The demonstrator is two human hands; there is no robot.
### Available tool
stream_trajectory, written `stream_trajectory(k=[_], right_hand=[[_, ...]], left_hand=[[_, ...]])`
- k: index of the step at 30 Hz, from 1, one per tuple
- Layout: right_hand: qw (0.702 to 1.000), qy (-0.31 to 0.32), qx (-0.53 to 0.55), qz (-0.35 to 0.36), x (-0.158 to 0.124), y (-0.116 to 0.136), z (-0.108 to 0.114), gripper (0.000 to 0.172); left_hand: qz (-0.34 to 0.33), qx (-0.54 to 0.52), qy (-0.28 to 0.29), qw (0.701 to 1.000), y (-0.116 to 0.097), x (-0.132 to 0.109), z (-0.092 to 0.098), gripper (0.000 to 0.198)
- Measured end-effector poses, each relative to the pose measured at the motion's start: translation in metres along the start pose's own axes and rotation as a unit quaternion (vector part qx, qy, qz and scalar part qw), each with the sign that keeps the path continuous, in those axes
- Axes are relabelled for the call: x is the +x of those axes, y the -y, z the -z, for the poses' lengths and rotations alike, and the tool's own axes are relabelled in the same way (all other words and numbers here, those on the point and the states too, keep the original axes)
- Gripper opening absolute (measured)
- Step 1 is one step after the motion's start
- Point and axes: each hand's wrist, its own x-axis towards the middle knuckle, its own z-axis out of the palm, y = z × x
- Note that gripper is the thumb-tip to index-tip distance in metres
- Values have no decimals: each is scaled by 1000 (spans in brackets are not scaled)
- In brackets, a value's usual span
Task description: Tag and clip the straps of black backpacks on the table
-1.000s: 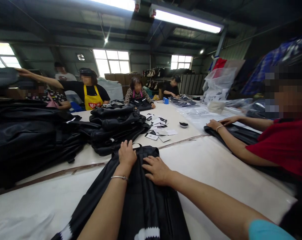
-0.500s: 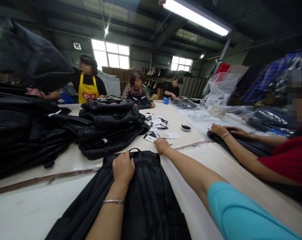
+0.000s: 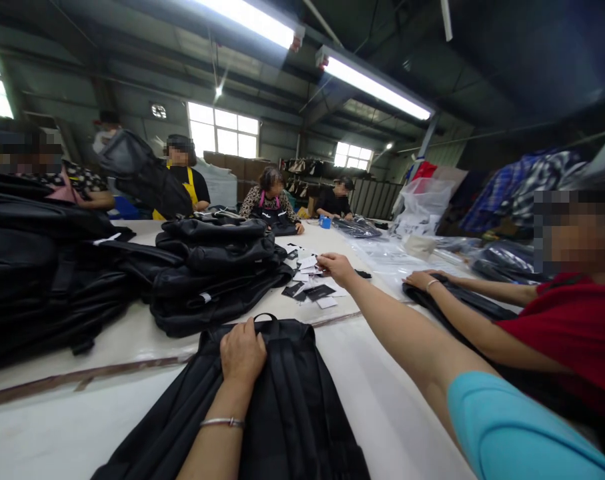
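Note:
A black backpack (image 3: 282, 407) lies flat on the white table (image 3: 407, 413) in front of me. My left hand (image 3: 242, 353) rests on its top, fingers curled against the fabric near the carry loop (image 3: 265, 318). My right hand (image 3: 336, 267) is stretched far forward over a scatter of black and white paper tags (image 3: 312, 283), fingers pinched together at the pile; I cannot make out whether a tag is between them. A silver bracelet circles my left wrist.
Stacks of black backpacks (image 3: 217, 267) fill the left and middle of the table. A person in red (image 3: 572, 333) sits at my right with hands on a black bag (image 3: 457, 300). Other people work at the far end. Clear plastic bags (image 3: 397, 250) lie beyond the tags.
My right hand left the backpack and reached forward to the tags. My left hand stayed on the bag. A person at far left swung a black backpack down.

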Motion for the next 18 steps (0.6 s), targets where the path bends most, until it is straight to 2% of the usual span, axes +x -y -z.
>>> stream_trajectory(k=[6,10,14,16,18], right_hand=[[994,6,113,-11,-24,32,0,30],[988,12,155,-13,-36,48,-6,34],[980,30,199,-4,-51,65,-25,35],[963,53,263,4,-61,77,-39,34],[936,68,344,8,-71,92,-53,33]], left_hand=[[40,-81,-79,993,0,3,5,39],[19,-178,-135,974,1,11,10,38],[-8,-294,-152,944,-2,18,17,40],[-15,-346,-151,926,-5,20,24,42],[-21,-414,-126,901,-8,21,31,43]])
